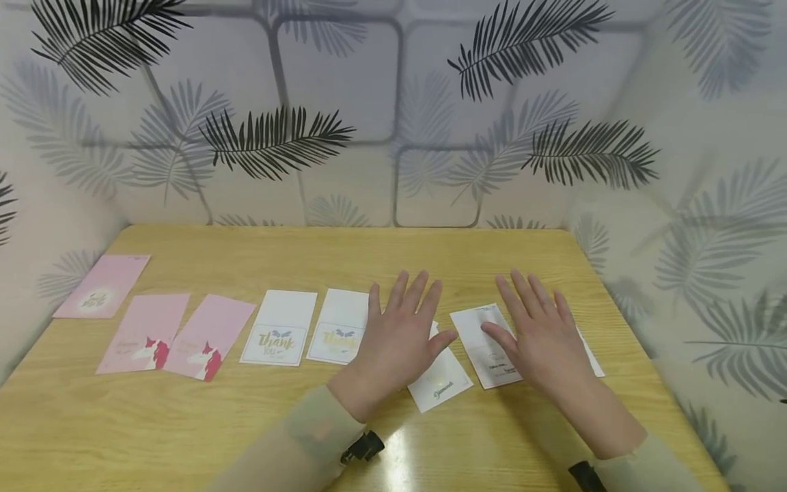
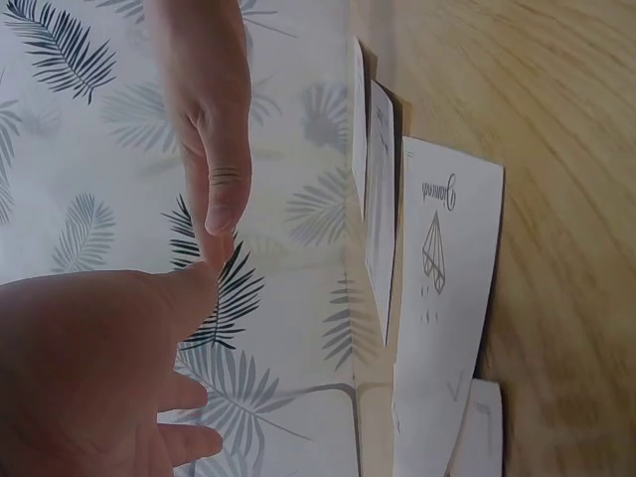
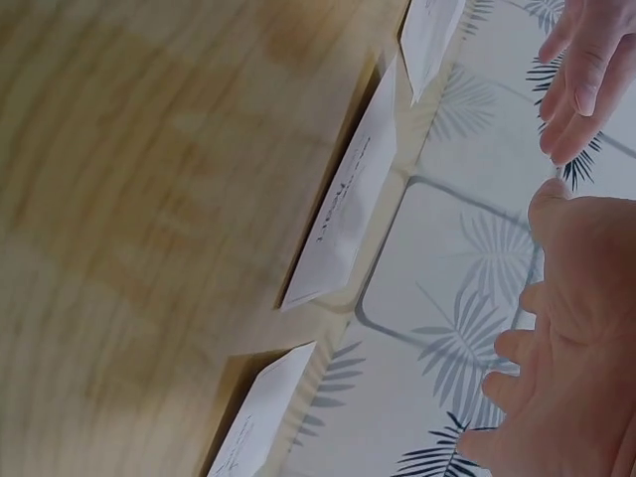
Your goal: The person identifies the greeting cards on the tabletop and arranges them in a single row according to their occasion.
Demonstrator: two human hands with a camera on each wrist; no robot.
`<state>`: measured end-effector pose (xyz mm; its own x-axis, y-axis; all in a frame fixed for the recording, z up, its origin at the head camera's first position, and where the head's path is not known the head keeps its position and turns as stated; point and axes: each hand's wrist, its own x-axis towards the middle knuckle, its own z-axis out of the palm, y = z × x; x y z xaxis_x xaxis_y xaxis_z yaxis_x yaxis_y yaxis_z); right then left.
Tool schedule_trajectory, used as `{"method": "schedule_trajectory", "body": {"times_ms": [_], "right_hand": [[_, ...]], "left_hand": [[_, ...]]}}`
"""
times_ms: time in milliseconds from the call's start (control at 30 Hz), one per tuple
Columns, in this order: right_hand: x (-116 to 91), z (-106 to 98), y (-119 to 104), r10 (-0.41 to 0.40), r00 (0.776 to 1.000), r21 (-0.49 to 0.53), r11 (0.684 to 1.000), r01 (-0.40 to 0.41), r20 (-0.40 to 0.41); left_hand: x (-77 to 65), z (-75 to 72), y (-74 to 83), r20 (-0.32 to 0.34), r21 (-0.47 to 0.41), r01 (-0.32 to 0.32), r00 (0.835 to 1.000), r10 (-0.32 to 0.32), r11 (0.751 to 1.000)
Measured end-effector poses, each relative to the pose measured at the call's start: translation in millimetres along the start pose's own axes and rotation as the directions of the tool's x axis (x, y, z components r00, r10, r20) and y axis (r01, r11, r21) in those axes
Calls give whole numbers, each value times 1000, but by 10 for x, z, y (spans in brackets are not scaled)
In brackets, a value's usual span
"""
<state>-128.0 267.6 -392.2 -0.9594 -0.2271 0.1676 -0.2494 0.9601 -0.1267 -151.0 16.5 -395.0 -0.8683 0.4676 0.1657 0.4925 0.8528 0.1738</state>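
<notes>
My left hand [image 1: 396, 342] is held above the table with its fingers spread, overlapping a white "Thank you" card [image 1: 335, 335] and a white card with a diamond drawing [image 1: 443, 386]. My right hand [image 1: 541, 335], also spread, hovers over a white card with small dark print [image 1: 486, 342] and hides most of another white card [image 1: 593, 355] at the far right. Both hands are empty. In the left wrist view the diamond card [image 2: 452, 199] lies flat, its lower end over another card [image 2: 482, 427]. The right wrist view has a printed white card [image 3: 348, 199] below the hand.
Another white "Thank you" card [image 1: 277, 331] lies left of the hands. Two pink cards with unicorn prints [image 1: 144, 335] lie beyond it, then a pink card with a pale round patch [image 1: 101, 287] near the left edge. Leaf-patterned walls surround the wooden table [image 1: 184, 430].
</notes>
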Motion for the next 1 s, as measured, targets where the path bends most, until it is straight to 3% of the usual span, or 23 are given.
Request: {"method": "schedule_trajectory", "body": {"times_ms": [333, 1000], "right_hand": [[-135, 42, 175, 54, 998, 27, 998, -53, -17], [-323, 31, 480, 65, 990, 50, 997, -60, -122]], "left_hand": [[61, 111, 216, 25, -48, -28, 999, 29, 998], [206, 222, 608, 44, -1, -52, 998, 52, 999]]}}
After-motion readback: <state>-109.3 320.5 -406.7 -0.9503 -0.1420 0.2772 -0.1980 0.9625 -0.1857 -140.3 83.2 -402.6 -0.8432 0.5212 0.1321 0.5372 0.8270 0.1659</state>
